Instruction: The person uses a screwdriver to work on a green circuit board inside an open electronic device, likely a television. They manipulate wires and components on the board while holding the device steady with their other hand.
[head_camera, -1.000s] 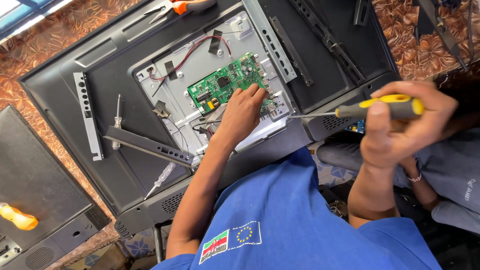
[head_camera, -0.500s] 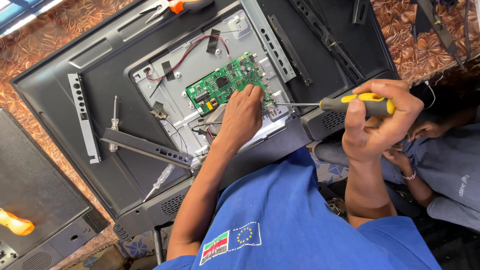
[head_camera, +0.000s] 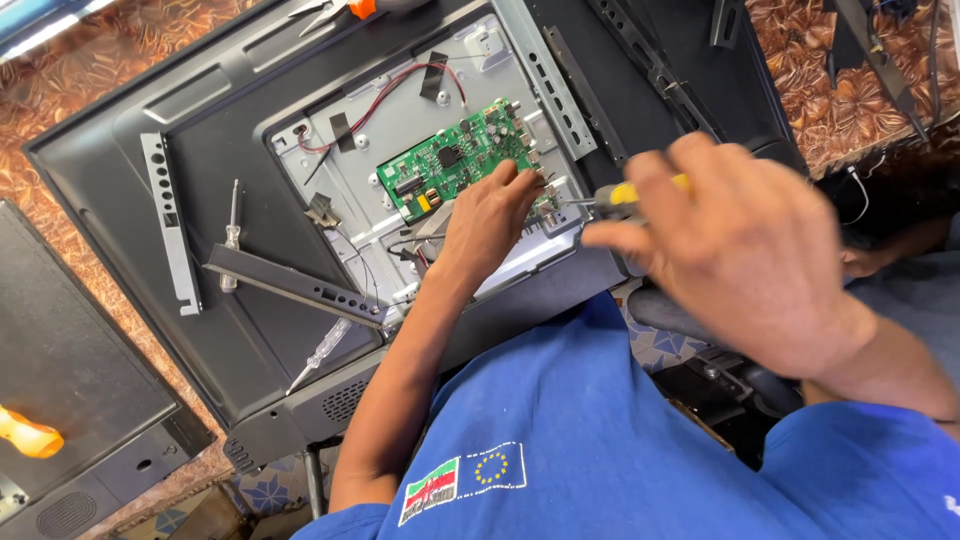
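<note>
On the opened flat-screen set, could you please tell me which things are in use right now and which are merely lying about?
In use:
- green circuit board, touched by the left hand
- yellow-handled screwdriver, gripped in the right hand, tip at the board's edge

Lying about:
- small clear-handled screwdriver
- pale tester screwdriver
- loose black bracket bar
- orange-handled tool on the neighbouring panel
</note>
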